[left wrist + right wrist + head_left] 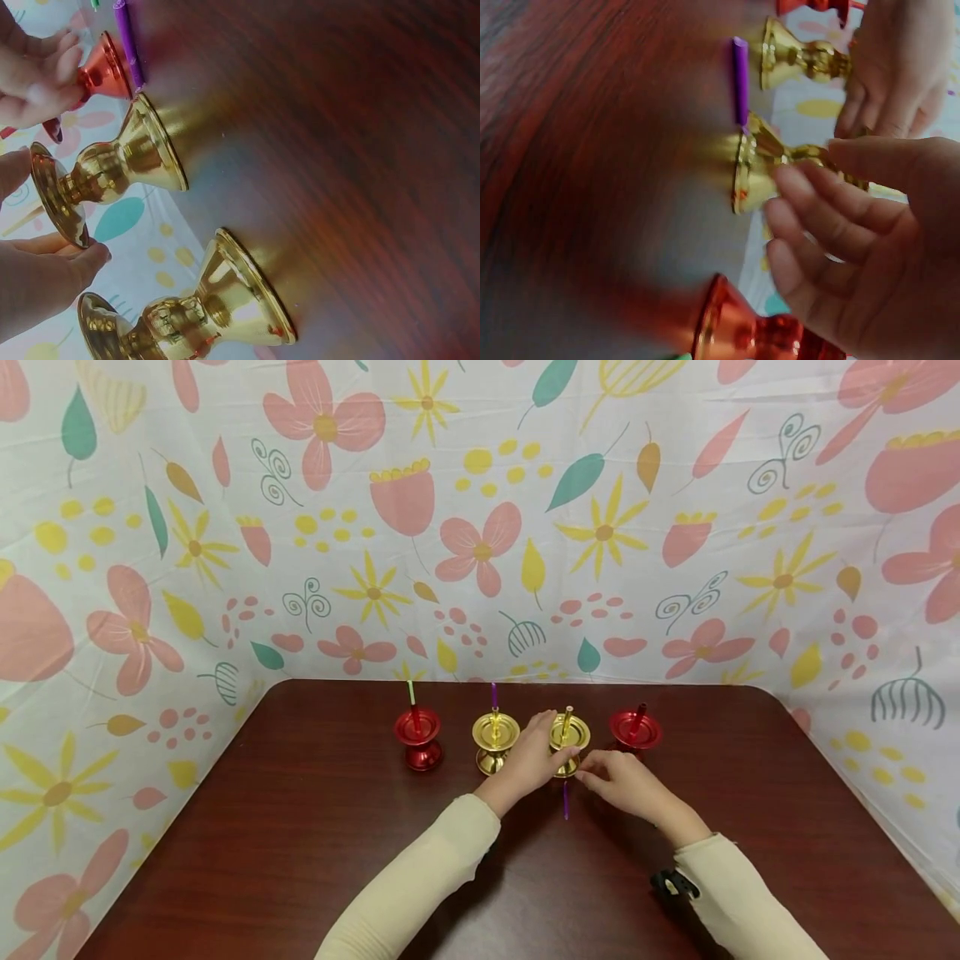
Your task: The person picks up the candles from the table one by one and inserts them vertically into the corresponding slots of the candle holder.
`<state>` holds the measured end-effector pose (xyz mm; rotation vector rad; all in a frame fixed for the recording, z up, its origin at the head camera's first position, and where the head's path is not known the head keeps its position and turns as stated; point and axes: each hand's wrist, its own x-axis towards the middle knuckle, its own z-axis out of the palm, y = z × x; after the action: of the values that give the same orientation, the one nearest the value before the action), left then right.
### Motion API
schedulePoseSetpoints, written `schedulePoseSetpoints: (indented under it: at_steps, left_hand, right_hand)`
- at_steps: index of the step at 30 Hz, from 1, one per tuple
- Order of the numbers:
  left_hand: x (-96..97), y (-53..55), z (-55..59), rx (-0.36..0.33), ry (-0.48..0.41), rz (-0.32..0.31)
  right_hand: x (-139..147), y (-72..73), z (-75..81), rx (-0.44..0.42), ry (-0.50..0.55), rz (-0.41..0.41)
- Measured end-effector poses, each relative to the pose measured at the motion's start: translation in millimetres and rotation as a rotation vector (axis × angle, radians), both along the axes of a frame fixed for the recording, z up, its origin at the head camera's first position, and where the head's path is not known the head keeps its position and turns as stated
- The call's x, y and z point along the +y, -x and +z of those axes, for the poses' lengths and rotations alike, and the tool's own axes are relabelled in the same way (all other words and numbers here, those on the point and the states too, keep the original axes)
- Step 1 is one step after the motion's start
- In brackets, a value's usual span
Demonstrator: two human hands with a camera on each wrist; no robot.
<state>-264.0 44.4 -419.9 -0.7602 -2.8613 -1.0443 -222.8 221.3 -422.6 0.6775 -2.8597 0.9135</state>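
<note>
A gold candle holder with a shallow dish stands upright right of centre. My left hand grips its dish rim between thumb and fingers, as the left wrist view shows. Close to that holder's lower part is my right hand; its fingers are loosely bent with nothing visible between them. In front of the base, a thin purple candle lies on the table. A second gold candle holder, to the left, carries an upright purple candle.
At the left, a red candle holder bears a pale green candle. Another red candle holder stands right of the gold ones, partly behind my right hand. The dark brown table meets a flower-patterned cloth.
</note>
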Motion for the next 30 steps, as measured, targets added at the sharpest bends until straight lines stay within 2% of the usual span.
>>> schedulePoseSetpoints:
  at_steps: [5,12,17,30]
  left_hand:
    - [-0.2,-1.3,-1.0,0.006,-0.014,0.006]
    - [1.8,-2.1,-2.6,-0.012,-0.043,0.014]
    - [3.0,-1.9,-4.5,-0.016,-0.057,0.016]
    - [2.4,-1.2,-3.6,-0.03,-0.054,0.029]
  right_hand:
    - [-13,2.1,-4.2,-0.069,-0.088,0.034]
    - [-32,1.6,-11.5,-0.12,-0.187,-0.097]
    - [-36,0.5,-12.7,-0.104,-0.206,-0.137]
    - [-31,-4.4,-8.5,-0.085,-0.196,-0.072]
